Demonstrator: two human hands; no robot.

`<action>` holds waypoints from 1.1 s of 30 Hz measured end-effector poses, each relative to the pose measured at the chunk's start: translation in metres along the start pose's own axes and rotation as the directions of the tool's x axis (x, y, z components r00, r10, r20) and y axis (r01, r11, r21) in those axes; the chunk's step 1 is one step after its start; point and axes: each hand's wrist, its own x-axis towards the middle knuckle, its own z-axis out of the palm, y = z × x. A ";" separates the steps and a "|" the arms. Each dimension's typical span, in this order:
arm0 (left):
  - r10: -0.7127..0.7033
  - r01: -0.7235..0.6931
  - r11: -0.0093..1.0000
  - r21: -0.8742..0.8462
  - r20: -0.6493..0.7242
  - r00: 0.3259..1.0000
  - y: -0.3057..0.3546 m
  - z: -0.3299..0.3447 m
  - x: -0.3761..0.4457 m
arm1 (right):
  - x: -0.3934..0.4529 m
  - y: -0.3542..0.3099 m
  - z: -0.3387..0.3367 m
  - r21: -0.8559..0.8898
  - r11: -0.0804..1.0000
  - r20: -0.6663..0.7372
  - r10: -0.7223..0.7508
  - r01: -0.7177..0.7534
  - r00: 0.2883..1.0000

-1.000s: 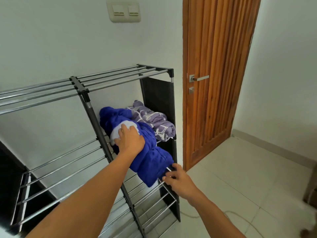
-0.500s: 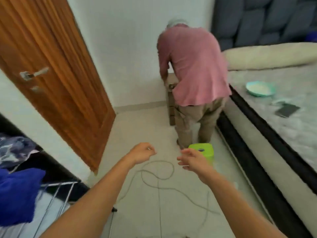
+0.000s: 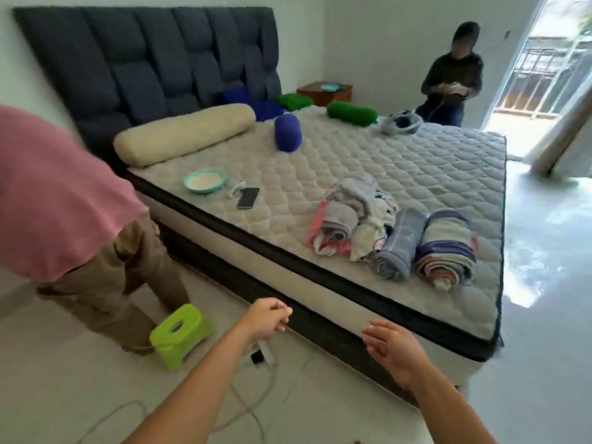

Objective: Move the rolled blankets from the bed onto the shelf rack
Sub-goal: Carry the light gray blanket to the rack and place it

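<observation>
A person in a pink shirt (image 3: 48, 187) bends over at the far left, legs beside a lime green step stool (image 3: 181, 334) that stands on the floor left of the left fingers. Cables (image 3: 256, 379) trail over the tiles beneath both forearms.

The left hand (image 3: 266, 318) hangs over the floor just short of the bed (image 3: 320, 302), its fingers (image 3: 283, 314) curled loosely inward and holding nothing. The right hand (image 3: 389, 347) is beside it, near the mattress edge, fingers (image 3: 373, 339) held fairly straight and slightly spread, also empty.

Beyond the left fingers, on the mattress, lie a teal plate (image 3: 205, 181) and a dark phone (image 3: 248, 197), with a cream bolster (image 3: 184, 133) against the dark padded headboard (image 3: 144, 59) behind them. Farther back sits a blue roll (image 3: 287, 133), and past it two green rolls (image 3: 351, 113) (the nearer-left one is partly blurred).

Ahead of the right fingers, well apart from them, the rolled blankets (image 3: 394, 241) lie in a cluster near the bed's near edge: a pink-edged roll (image 3: 333, 229), a loose pale bundle, a grey-blue roll (image 3: 398, 248), and a striped roll (image 3: 447, 251) furthest right, the last two touching.

A person in dark clothing (image 3: 451, 78) stands behind the bed's far corner, beside an open doorway.
</observation>
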 end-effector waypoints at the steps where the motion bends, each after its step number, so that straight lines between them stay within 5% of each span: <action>1: 0.009 -0.009 1.000 0.021 0.024 1.000 0.014 0.013 0.015 | 0.008 -0.006 -0.013 0.030 1.000 -0.023 -0.005 0.006 1.000; 7: 0.027 -0.037 0.996 0.083 0.114 0.993 0.097 0.075 0.107 | 0.081 -0.057 -0.065 0.148 0.989 -0.079 0.018 -0.007 0.997; 11: 0.070 -0.073 0.987 0.145 0.028 0.997 0.145 0.095 0.163 | 0.135 -0.098 -0.070 0.169 0.984 -0.040 0.066 -0.058 0.997; 19: 0.137 -0.099 0.955 0.279 -0.121 0.983 0.206 0.076 0.271 | 0.237 -0.154 -0.019 0.220 0.969 0.003 0.118 -0.116 0.993; 23: 0.225 -0.163 0.921 0.354 -0.141 0.964 0.243 0.065 0.338 | 0.279 -0.169 0.014 0.061 0.964 0.149 0.247 -0.259 0.957; 29: 0.442 -0.396 0.784 0.478 0.018 0.897 0.293 0.056 0.440 | 0.336 -0.184 0.055 0.096 0.900 0.239 0.395 -0.426 0.887; 33: 0.383 -0.418 0.710 0.567 0.188 0.904 0.313 0.064 0.501 | 0.361 -0.175 0.063 0.267 0.848 0.261 0.395 -0.459 0.881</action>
